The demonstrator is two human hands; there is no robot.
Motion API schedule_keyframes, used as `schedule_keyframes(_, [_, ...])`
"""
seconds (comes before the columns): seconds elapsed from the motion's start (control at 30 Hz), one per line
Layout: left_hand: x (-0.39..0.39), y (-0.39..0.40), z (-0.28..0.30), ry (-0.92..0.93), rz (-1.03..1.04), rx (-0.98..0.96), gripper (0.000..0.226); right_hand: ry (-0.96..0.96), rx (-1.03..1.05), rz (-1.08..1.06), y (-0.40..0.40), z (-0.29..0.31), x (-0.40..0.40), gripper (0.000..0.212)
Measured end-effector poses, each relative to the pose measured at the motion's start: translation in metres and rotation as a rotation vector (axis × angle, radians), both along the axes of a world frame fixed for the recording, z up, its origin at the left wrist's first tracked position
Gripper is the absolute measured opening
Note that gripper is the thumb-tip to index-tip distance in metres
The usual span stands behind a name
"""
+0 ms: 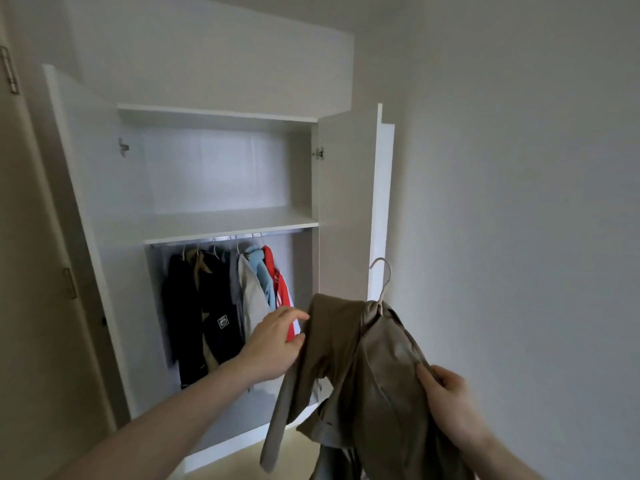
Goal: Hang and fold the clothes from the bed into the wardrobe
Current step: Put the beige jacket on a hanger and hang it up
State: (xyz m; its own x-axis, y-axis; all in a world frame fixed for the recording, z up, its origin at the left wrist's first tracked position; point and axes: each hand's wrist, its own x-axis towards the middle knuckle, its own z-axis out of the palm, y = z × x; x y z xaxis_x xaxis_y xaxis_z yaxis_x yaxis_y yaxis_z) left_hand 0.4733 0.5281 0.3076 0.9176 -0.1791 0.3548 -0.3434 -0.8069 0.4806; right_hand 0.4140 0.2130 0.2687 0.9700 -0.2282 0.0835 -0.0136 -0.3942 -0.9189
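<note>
Before me, seen from my head camera, stands the white wardrobe (pixel 221 220) with both doors swung open. Its upper shelf (pixel 228 225) is bare, and under it a rail (pixel 228 237) carries a row of hung clothes: a dark jacket (pixel 194 306) on the left, a pale grey garment (pixel 254 299), a light blue one (pixel 261 271) and a red one (pixel 277 282) with white stripes at the right end.

My right hand (pixel 450 396) grips the shoulder of a beige jacket (pixel 363 375), thumb pressed on the cloth. The jacket sits on a pale hanger (pixel 382 282), whose hook pokes up above the collar, tilted, in front of the right-hand door (pixel 379 202). The jacket hangs in the air outside the wardrobe, to the right of the hung clothes, one sleeve dangling down toward the floor.

My left hand (pixel 277 344) reaches forward with fingers loosely extended, their tips at the jacket's left edge; whether they pinch the fabric or only touch it I cannot tell.
</note>
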Motion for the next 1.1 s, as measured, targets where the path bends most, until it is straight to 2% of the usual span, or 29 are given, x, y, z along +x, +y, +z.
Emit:
schedule_keyframes(0.37, [0.156,0.055,0.017,0.063,0.194,0.084,0.033,0.124,0.145,0.112,0.041,-0.007,0.191,0.026])
schedule_keyframes(0.77, [0.279,0.121,0.031,0.069,0.314,0.086,0.030,0.150,0.037,0.231,0.098,-0.016,0.382,0.021])
schedule_keyframes(0.87, [0.304,0.141,0.037,0.034,0.333,0.100,0.033,0.162,0.035,0.198,0.110,-0.022,0.416,0.030])
schedule_keyframes(1.1, [0.393,0.202,0.046,-0.031,0.294,0.106,0.034,0.160,0.014,0.062,0.154,-0.028,0.501,0.028])
